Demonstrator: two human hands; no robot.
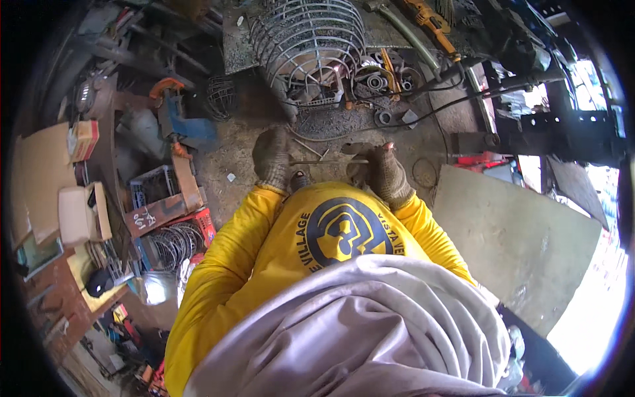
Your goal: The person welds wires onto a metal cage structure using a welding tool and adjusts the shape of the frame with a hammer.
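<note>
Both of my hands wear worn brown knit gloves and come out of yellow sleeves, low over the floor in front of me. A thin metal rod [327, 161] runs level between them. My left hand [270, 159] is closed around its left end. At the other end my right hand [391, 173] is closed too, with a bare fingertip showing at the top of the glove; its grip on the rod is partly hidden. Just beyond the rod, a short thin metal piece [309, 149] lies on the floor.
Ahead stands a round cage of bent metal bars [311, 46]. Metal rings [377, 82], a black cable [423, 119] and a yellow power tool [430, 26] lie to its right. A blue clamp or vise [185, 122] is at left. A large flat sheet [516, 238] leans at right.
</note>
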